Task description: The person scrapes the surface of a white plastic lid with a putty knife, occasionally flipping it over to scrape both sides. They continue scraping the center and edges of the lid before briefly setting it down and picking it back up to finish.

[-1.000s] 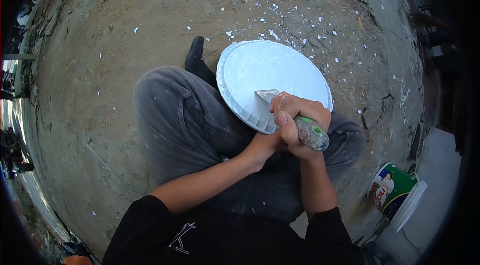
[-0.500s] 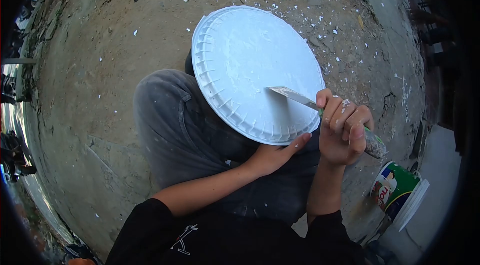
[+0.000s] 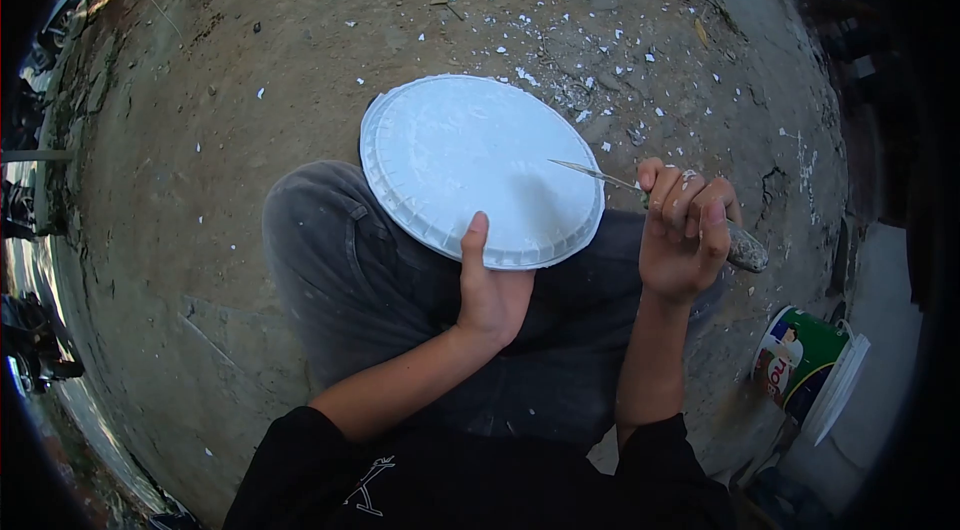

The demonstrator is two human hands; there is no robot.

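A round white plastic bucket lid (image 3: pixel 450 155) with a ribbed rim is tilted above my lap. My left hand (image 3: pixel 492 292) grips its near edge, thumb laid on the top face and the other fingers hidden underneath. To the right, my right hand (image 3: pixel 690 235) is wrapped around the handle of a putty knife (image 3: pixel 592 173). Its thin blade points left over the right part of the lid, with a soft shadow on the white surface below. The handle end is speckled with white, and white specks mark the fingers too.
White flakes (image 3: pixel 585 90) lie scattered over the dirt ground (image 3: pixel 270 130) beyond the lid. At the right, a green and dark blue paint bucket (image 3: pixel 812 355) lies on its side with a white rim. My bent knee (image 3: pixel 315 220) is left of the lid.
The lid has dropped lower and looks flatter and farther from the camera. My left hand has shifted left along its edge, thumb now on top. The putty knife's blade has turned edge-on.
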